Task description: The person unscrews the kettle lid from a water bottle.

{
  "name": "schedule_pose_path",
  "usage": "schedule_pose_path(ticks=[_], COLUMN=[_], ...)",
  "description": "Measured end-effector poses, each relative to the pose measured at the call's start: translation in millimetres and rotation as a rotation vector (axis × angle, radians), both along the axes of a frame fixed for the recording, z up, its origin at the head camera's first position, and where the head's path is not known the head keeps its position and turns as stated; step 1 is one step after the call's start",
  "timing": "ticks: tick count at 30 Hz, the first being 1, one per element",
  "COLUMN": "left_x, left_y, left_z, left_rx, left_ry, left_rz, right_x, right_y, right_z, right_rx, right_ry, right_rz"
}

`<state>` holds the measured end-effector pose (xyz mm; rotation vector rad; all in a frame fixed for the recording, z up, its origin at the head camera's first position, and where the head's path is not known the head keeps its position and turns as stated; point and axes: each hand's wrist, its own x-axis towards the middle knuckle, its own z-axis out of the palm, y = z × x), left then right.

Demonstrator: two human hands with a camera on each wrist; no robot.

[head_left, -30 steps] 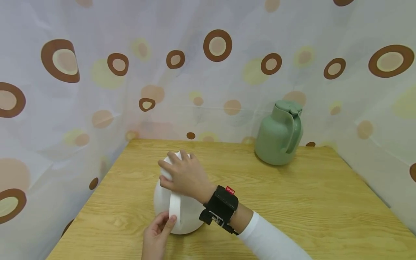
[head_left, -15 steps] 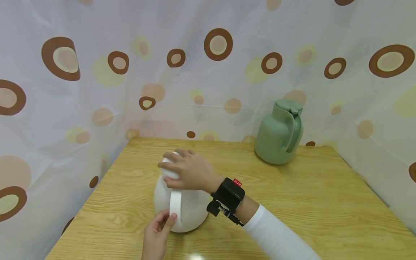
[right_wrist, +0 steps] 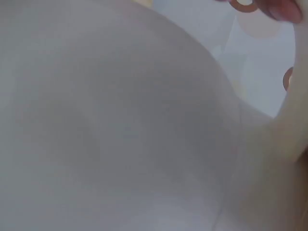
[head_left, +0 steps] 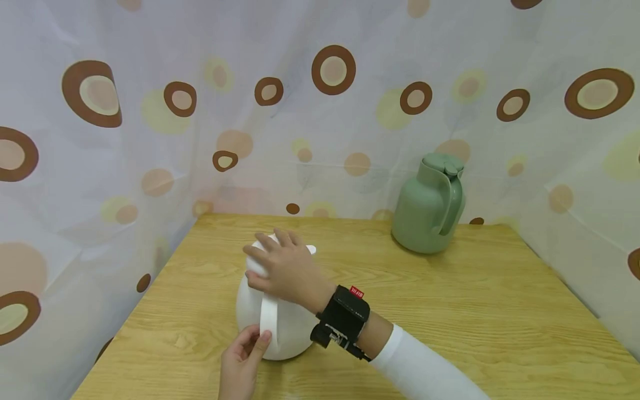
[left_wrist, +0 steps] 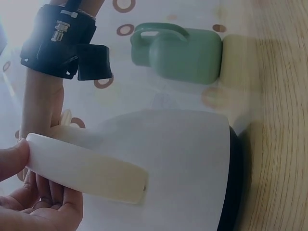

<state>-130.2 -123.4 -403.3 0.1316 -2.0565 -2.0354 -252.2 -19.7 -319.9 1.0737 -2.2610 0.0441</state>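
Observation:
A white vacuum jug (head_left: 297, 330) stands upright on the wooden table, its handle (head_left: 269, 316) facing me. Low on that handle, my left hand (head_left: 240, 358) pinches it between thumb and fingers; the left wrist view shows the thumb on one side of the handle (left_wrist: 86, 168) and bent fingers on the other. From above, my right hand (head_left: 285, 272) grips the jug's lid (head_left: 255, 268), fingers spread over the top and hiding much of it. A small white tip (head_left: 311, 249) pokes out beyond the knuckles. The jug's wall (right_wrist: 120, 120) fills most of the right wrist view.
A green vacuum jug (head_left: 425, 216) stands at the back right of the table (head_left: 450, 311), near the spotted curtain (head_left: 365, 128). Curtain also hangs along both sides. A black wrist camera strap (head_left: 345, 314) sits on my right forearm, close beside the white jug.
My right hand turned on the lid and shifted right, then came back left to about its earlier place. The white tip now shows beyond it. My left hand stays on the handle.

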Motion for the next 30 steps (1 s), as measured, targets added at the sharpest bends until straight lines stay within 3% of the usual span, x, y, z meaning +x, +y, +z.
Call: schedule_pose_path(ticks=[3,6,11,16,22,25,27,30], left_x=[0.6,0.8,1.0,0.9,1.1,0.8,0.8,-0.1], left_y=[0.7,0.6,-1.5,-2.3,-1.6,-1.5,-1.4,-0.3], left_z=[0.8,1.1,0.5,0.7,0.9,0.5,0.2,0.1], left_rx=[0.015,0.017,0.005,-0.001,0.005,0.003,-0.003,-0.008], left_ry=[-0.020,-0.025,-0.025,-0.009,-0.005,0.001,0.013,0.023], left_rz=[-0.006,-0.012,-0.010,-0.007,0.000,0.000,0.005,0.010], right_x=[6.0,5.2,-1.1,-7.1,-21.1,-26.7,-25.3,-14.3], right_y=[-7,-8,-5,1,11,14,15,14], right_z=[-2.9,-5.2,-6.0,-3.7,-2.2,-1.6,-1.4,-0.6], right_rx=[-0.045,-0.093,-0.130,-0.095,-0.078,-0.047,-0.029,-0.011], right_ry=[-0.006,0.021,0.055,0.008,-0.015,-0.019,-0.037,-0.045], right_rz=[-0.093,-0.084,0.035,0.116,0.318,0.379,0.370,0.242])
